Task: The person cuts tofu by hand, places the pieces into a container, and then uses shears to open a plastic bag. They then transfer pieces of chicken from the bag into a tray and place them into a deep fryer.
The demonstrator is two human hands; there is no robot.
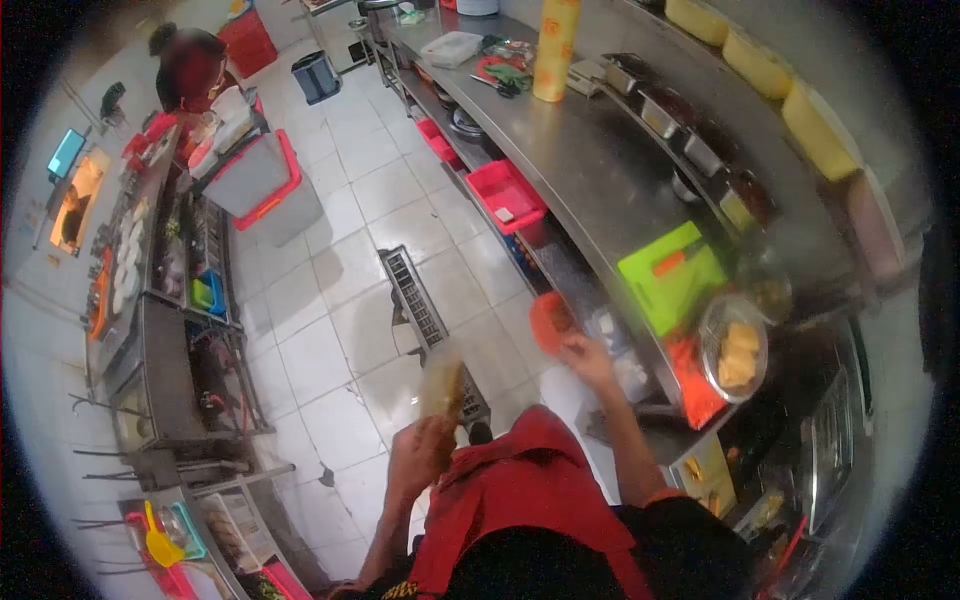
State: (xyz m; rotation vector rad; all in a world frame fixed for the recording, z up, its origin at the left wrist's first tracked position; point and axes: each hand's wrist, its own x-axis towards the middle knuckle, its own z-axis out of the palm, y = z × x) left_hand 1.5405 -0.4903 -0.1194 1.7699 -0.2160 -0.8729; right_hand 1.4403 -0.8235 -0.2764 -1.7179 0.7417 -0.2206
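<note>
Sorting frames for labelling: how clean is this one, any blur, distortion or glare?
Head view: heavy fisheye bends the steel counter, corners vignetted black; the pale thing in the left hand is motion-smeared; the right hand and the red round thing by it are soft; faint sheen on floor tiles.

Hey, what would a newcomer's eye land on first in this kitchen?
The right hand holds an orange-red round thing at the edge of the steel counter, while the left hand holds up a blurred pale object over the tiled floor. A bright green cutting board lies on the counter just beyond, and a tall yellow bottle stands at its far end.
</note>
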